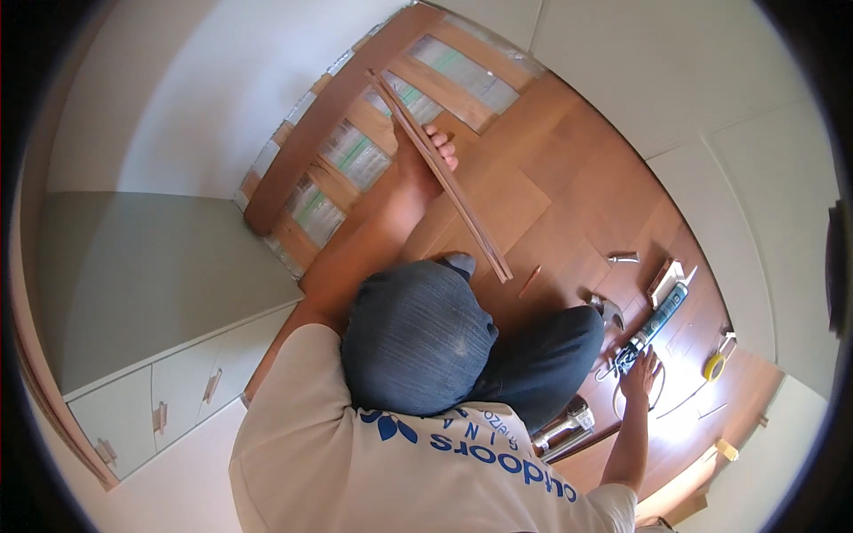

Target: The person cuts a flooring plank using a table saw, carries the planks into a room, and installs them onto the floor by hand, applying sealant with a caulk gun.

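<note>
My left hand (437, 149) is closed around a long, narrow brown floorboard (462, 202), seen nearly edge-on and tilted above the floor. My right arm reaches out to the right, where my right hand (638, 375) grips the handle end of a caulking gun (657, 324) with a blue-green cartridge. The gun lies low over the floor, its nozzle pointing away from me. Part of its handle is hidden under my fingers. Ahead on the left, a brown plank (346, 115) lies across wooden battens (449, 98) with clear, shiny panels between them.
A claw hammer (608, 310), a reddish pencil (530, 280), a small silver tool (624, 258) and a yellow ring-shaped item (713, 366) lie on the wooden floor (577, 195). A metallic tool (567, 426) rests beside my leg. White drawers (182, 382) stand left; walls enclose the space.
</note>
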Available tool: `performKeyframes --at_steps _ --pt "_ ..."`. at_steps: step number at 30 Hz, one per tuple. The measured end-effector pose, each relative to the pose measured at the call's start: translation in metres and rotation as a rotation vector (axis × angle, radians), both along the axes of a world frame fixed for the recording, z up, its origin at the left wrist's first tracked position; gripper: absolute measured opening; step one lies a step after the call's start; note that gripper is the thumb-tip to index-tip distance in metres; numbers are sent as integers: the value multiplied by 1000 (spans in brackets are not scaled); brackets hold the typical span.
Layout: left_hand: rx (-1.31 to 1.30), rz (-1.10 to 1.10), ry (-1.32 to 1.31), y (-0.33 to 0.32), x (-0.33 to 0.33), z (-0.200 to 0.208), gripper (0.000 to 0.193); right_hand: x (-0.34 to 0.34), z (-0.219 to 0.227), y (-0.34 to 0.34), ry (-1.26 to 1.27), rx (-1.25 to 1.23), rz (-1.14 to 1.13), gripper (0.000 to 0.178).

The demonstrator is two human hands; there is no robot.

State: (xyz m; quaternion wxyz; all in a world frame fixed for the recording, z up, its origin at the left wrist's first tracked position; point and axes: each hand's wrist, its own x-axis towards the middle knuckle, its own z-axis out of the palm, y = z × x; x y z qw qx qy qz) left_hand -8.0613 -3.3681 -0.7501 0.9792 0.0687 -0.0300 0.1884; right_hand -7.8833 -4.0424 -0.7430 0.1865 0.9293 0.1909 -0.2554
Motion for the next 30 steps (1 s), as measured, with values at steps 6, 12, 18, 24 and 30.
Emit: performKeyframes --at_steps 6,12,18,24,30 --pt "-7 126 411 -31 38 38 62 -47 67 169 110 935 -418 48" --pt "183 87 -155 -12 25 33 30 -117 80 333 1730 1462 -1361 71" --pt "413 157 265 -2 -19 79 41 -98 57 357 1607 1598 -1377 34" --pt "294 -260 307 57 -84 94 67 -24 46 375 1405 1547 -1017 41" --pt "1262 -787 696 142 -49 71 77 36 36 434 1206 1425 -905 45"
